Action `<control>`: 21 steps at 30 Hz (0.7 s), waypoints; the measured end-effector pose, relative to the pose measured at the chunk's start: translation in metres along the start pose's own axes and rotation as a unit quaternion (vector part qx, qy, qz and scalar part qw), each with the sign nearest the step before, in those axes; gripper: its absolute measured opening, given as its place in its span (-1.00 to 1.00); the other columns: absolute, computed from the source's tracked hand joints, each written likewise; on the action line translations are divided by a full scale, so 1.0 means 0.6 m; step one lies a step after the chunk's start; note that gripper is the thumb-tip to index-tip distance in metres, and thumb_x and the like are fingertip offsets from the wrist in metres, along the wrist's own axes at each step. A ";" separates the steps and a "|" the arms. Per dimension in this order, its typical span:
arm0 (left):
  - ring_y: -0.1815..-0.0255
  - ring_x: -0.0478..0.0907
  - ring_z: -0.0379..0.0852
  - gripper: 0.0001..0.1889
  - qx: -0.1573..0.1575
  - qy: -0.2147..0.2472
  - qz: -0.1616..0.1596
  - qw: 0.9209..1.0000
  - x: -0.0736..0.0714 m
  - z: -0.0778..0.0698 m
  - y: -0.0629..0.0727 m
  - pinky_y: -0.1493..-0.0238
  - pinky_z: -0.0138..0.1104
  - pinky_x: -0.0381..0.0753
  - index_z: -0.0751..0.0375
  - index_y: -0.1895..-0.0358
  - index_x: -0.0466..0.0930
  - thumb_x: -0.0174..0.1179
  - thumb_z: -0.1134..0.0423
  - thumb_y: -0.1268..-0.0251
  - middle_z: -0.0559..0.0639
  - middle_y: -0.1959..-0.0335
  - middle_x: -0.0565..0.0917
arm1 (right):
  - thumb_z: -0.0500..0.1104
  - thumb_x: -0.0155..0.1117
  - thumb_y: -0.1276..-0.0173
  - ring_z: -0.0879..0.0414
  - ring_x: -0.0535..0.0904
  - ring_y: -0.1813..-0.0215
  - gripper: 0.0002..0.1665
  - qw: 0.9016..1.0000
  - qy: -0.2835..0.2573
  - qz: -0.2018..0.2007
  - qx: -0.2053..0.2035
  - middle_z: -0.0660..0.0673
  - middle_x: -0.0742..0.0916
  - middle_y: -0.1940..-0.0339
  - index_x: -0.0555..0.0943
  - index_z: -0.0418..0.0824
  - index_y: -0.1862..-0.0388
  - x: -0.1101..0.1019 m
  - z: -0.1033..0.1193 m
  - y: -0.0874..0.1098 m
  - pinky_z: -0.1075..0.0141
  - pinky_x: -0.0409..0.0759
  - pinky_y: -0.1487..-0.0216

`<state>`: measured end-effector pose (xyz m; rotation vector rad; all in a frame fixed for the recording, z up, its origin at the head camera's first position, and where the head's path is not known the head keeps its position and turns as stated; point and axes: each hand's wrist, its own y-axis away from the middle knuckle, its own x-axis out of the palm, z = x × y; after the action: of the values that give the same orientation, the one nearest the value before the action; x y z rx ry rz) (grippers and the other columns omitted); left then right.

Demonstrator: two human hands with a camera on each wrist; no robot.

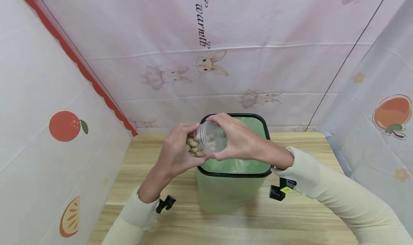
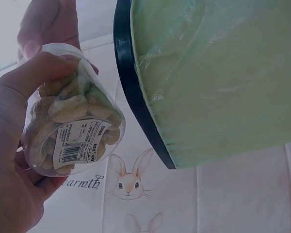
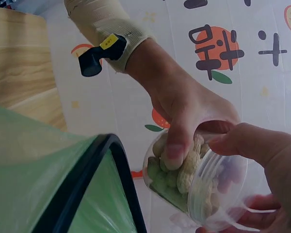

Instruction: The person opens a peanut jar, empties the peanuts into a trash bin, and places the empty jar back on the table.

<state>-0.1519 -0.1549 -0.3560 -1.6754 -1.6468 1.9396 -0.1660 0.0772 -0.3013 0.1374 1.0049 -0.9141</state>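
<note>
A clear plastic jar of unshelled peanuts is held sideways between my two hands, over the left rim of the green bin. My left hand grips the peanut-filled body, thumb and fingers on opposite sides. My right hand curls around the jar's clear, ridged end; whether that end is covered by a lid I cannot tell. In the left wrist view a white label with a barcode shows on the jar. The pale green bin stands below and to the right, lined with a thin bag.
A black rim frames the bin's mouth. The bin stands on a light wooden table. Printed cloth walls enclose the back and both sides. Each wrist carries a small black camera.
</note>
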 end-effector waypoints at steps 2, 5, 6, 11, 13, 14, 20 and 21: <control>0.01 0.63 0.10 0.00 -0.007 0.011 0.006 1.000 -0.001 0.000 0.001 -0.05 -0.06 0.71 0.40 -0.20 0.50 0.79 0.09 0.49 0.24 0.00 0.64 | -0.05 0.70 0.05 -0.01 0.61 -0.15 0.03 1.000 0.011 0.002 -0.022 -0.17 0.62 -0.23 0.42 -0.24 -0.40 -0.001 -0.002 0.001 0.17 0.71 -0.01; 0.00 0.63 0.10 0.00 -0.013 0.023 0.014 1.000 -0.001 0.000 0.001 -0.05 -0.07 0.72 0.40 -0.21 0.50 0.78 0.11 0.48 0.24 -0.01 0.64 | -0.09 0.72 0.08 -0.03 0.61 -0.21 0.05 0.999 0.022 0.002 -0.050 -0.19 0.60 -0.28 0.41 -0.24 -0.40 -0.003 -0.005 0.001 0.10 0.72 -0.09; 0.00 0.63 0.10 -0.01 -0.014 0.026 0.016 0.999 -0.002 0.000 0.001 -0.05 -0.06 0.72 0.39 -0.21 0.51 0.77 0.11 0.47 0.24 -0.02 0.64 | -0.09 0.72 0.08 -0.04 0.60 -0.23 0.06 0.998 0.027 0.004 -0.057 -0.19 0.59 -0.29 0.41 -0.23 -0.40 -0.004 -0.005 0.001 0.09 0.72 -0.11; 0.00 0.63 0.10 -0.02 -0.015 0.045 0.015 0.999 -0.003 -0.001 -0.002 -0.02 -0.06 0.73 0.40 -0.20 0.50 0.77 0.15 0.48 0.25 -0.02 0.65 | -0.13 0.74 0.12 -0.10 0.57 -0.31 0.08 0.993 0.060 0.005 -0.098 -0.24 0.55 -0.37 0.42 -0.28 -0.41 -0.007 -0.008 0.002 0.04 0.71 -0.20; 0.00 0.63 0.10 -0.02 -0.015 0.051 0.015 0.998 -0.003 -0.001 -0.002 -0.02 -0.07 0.74 0.40 -0.21 0.50 0.77 0.16 0.48 0.25 -0.02 0.64 | -0.14 0.75 0.12 -0.11 0.57 -0.32 0.07 0.991 0.068 0.003 -0.113 -0.26 0.54 -0.38 0.43 -0.29 -0.40 -0.009 -0.008 0.003 0.04 0.71 -0.20; 0.00 0.63 0.09 -0.01 -0.017 0.054 0.016 0.998 -0.003 -0.001 -0.002 -0.02 -0.07 0.74 0.41 -0.21 0.50 0.77 0.16 0.48 0.25 -0.02 0.64 | -0.15 0.75 0.12 -0.11 0.57 -0.32 0.07 0.990 0.070 0.002 -0.120 -0.26 0.54 -0.37 0.44 -0.29 -0.40 -0.011 -0.009 0.003 0.05 0.71 -0.21; -0.01 0.63 0.06 -0.01 -0.025 0.071 0.023 0.997 -0.003 -0.001 -0.003 -0.01 -0.10 0.74 0.39 -0.22 0.50 0.77 0.16 0.49 0.22 -0.03 0.64 | -0.14 0.76 0.13 -0.12 0.59 -0.30 0.07 0.985 0.077 -0.007 -0.157 -0.28 0.57 -0.34 0.46 -0.30 -0.39 -0.017 -0.014 0.003 0.06 0.71 -0.20; -0.01 0.63 0.05 -0.01 -0.027 0.075 0.024 0.997 -0.004 -0.001 -0.004 -0.01 -0.10 0.74 0.38 -0.22 0.50 0.77 0.16 0.48 0.22 -0.03 0.64 | -0.13 0.76 0.14 -0.12 0.59 -0.30 0.08 0.984 0.080 -0.007 -0.161 -0.29 0.57 -0.34 0.46 -0.30 -0.40 -0.018 -0.015 0.003 0.05 0.71 -0.21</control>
<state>-0.1516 -0.1551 -0.3528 -1.8465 -1.6325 1.7557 -0.1728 0.0893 -0.2984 -0.0713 1.2918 -0.7504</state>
